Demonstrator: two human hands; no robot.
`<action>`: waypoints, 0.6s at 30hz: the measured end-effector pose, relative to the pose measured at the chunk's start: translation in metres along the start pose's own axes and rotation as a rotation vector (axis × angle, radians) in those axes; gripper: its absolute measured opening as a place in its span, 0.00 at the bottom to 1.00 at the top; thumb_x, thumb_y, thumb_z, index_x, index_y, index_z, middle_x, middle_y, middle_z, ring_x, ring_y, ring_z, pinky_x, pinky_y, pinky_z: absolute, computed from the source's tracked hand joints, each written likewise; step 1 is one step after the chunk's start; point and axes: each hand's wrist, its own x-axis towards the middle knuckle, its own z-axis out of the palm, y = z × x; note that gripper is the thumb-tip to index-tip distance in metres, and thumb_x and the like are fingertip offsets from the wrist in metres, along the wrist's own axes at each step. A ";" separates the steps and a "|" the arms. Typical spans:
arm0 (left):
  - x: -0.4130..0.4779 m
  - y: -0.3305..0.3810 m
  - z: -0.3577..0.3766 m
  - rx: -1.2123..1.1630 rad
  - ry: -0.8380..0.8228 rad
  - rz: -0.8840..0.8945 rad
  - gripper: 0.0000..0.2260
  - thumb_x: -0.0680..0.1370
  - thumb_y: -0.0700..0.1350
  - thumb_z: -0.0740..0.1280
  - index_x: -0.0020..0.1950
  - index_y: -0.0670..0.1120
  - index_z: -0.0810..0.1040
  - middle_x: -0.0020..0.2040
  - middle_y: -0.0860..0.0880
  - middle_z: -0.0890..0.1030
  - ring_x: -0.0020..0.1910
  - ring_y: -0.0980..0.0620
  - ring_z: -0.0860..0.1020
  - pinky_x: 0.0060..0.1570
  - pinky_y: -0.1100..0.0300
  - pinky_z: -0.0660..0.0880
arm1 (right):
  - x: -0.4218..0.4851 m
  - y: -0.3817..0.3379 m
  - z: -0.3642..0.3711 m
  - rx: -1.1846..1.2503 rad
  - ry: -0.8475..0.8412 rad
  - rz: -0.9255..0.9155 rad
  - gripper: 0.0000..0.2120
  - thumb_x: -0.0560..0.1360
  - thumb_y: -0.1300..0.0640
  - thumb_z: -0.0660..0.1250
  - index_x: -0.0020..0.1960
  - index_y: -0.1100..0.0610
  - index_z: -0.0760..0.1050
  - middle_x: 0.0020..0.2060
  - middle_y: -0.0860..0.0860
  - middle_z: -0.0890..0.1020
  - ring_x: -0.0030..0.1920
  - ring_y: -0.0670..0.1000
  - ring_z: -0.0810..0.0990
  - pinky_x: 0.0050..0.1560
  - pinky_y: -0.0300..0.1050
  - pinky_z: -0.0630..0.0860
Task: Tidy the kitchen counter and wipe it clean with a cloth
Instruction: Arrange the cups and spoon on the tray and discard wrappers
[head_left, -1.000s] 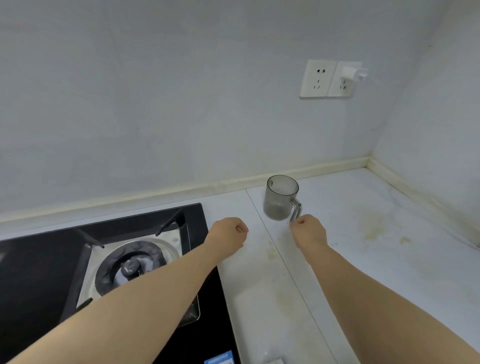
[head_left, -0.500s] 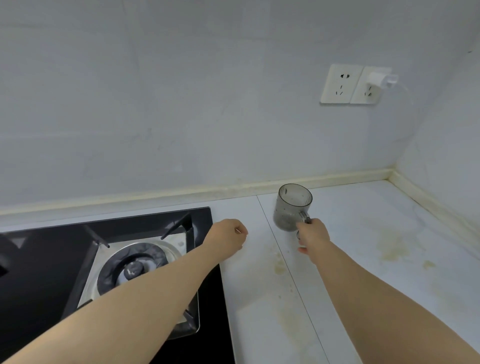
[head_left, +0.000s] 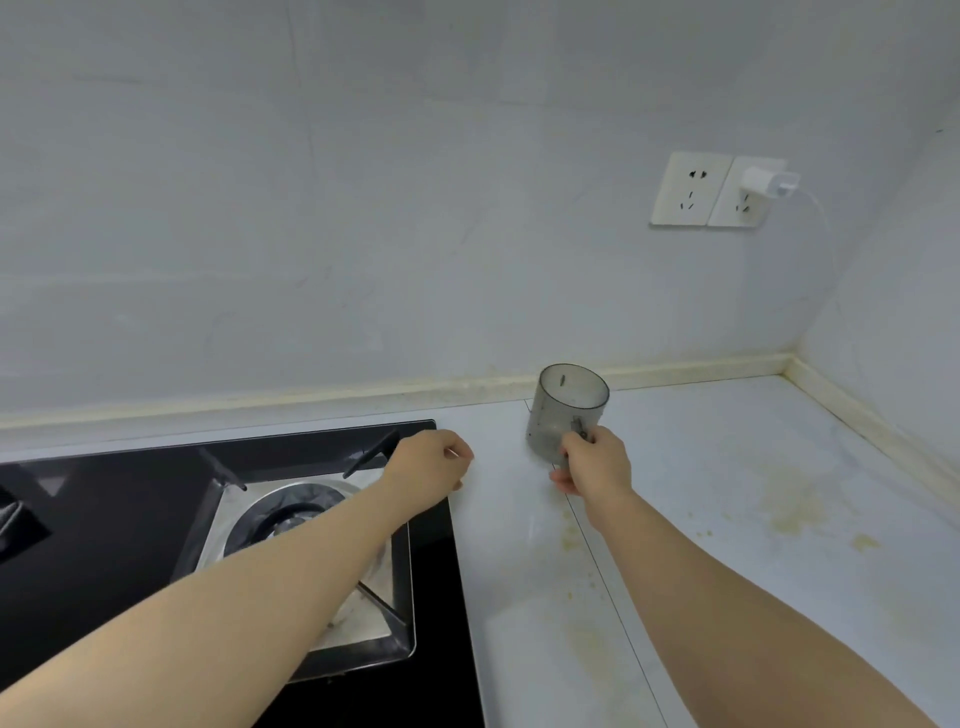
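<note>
Wall (head_left: 363, 208): pale, fills the upper half of the frame and turns a corner at the far right.
Counter (head_left: 727, 597): white, runs from centre to the right edge; a raised cream strip (head_left: 701, 366) bounds it at the back and along the right side. The broad stretch right of the mug is bare surface.
Hob (head_left: 104, 519): black glass, lower left; its right edge runs down the middle of the frame, with a burner (head_left: 291, 514) partly under the left forearm.
Stains (head_left: 795, 504): yellowish patches at centre right, more along the counter seam (head_left: 608, 587).
Sockets (head_left: 691, 189): upper right on the wall, with a white charger (head_left: 769, 179) plugged in.
Mug (head_left: 563, 410): grey, translucent, centre frame near the back strip; whether its base touches the counter I cannot tell.
Right hand (head_left: 597, 465): fingers curled round the mug's handle.
Left hand (head_left: 428, 465): curled into a fist, holding nothing, at the hob's upper right corner.
</note>
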 end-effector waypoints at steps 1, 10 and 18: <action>-0.002 -0.001 -0.007 -0.009 0.019 0.002 0.07 0.78 0.39 0.60 0.46 0.47 0.77 0.40 0.51 0.79 0.35 0.57 0.78 0.46 0.60 0.78 | -0.005 -0.004 0.003 -0.010 -0.012 -0.021 0.06 0.75 0.61 0.59 0.39 0.57 0.66 0.36 0.54 0.75 0.28 0.50 0.77 0.34 0.42 0.77; -0.052 -0.030 -0.078 -0.092 0.231 -0.042 0.10 0.78 0.40 0.62 0.39 0.51 0.76 0.37 0.50 0.81 0.36 0.55 0.80 0.39 0.62 0.75 | -0.068 -0.034 0.070 -0.061 -0.236 -0.172 0.04 0.75 0.61 0.59 0.41 0.59 0.69 0.32 0.53 0.74 0.27 0.49 0.73 0.31 0.41 0.73; -0.122 -0.084 -0.165 -0.139 0.407 -0.110 0.10 0.77 0.39 0.63 0.38 0.50 0.76 0.37 0.48 0.80 0.34 0.53 0.79 0.47 0.55 0.78 | -0.159 -0.052 0.145 -0.070 -0.436 -0.265 0.09 0.77 0.57 0.61 0.38 0.56 0.69 0.36 0.51 0.77 0.26 0.49 0.71 0.28 0.40 0.69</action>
